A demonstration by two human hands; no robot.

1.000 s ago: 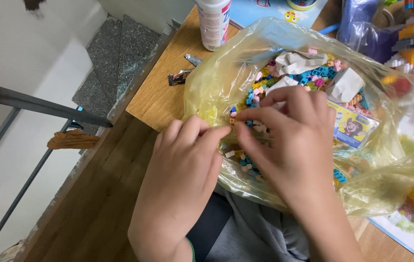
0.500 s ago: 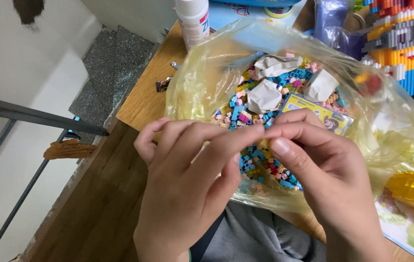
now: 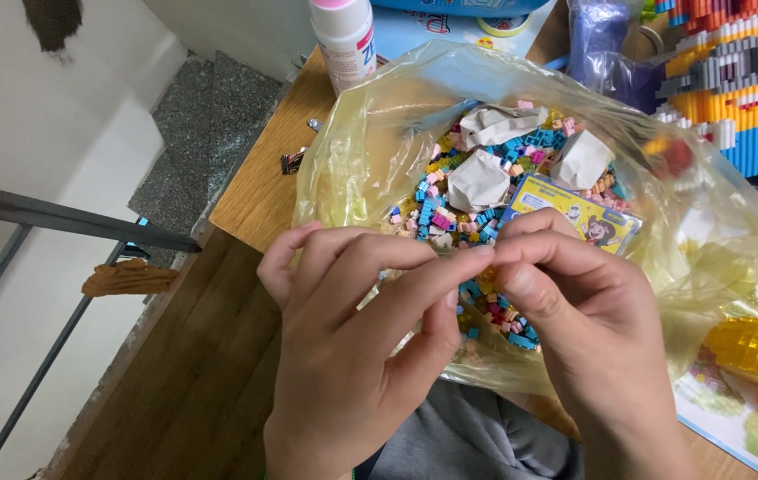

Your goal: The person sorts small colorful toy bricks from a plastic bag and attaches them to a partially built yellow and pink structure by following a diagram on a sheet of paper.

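The hands (image 3: pixel 485 267) hide whatever their pinched fingertips hold; the white bottle (image 3: pixel 344 40) is cut off above.

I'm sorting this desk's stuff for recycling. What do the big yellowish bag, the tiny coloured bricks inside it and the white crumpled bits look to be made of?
Bag: thin, glossy plastic film, see-through, wrinkled with shiny highlights. Bricks: apparently hard moulded plastic, in flat, even blue, pink and yellow. White crumpled bits: probably paper, matte with sharp creases, though thin plastic can't be excluded. The desk beneath looks like wood or wood-grain laminate.
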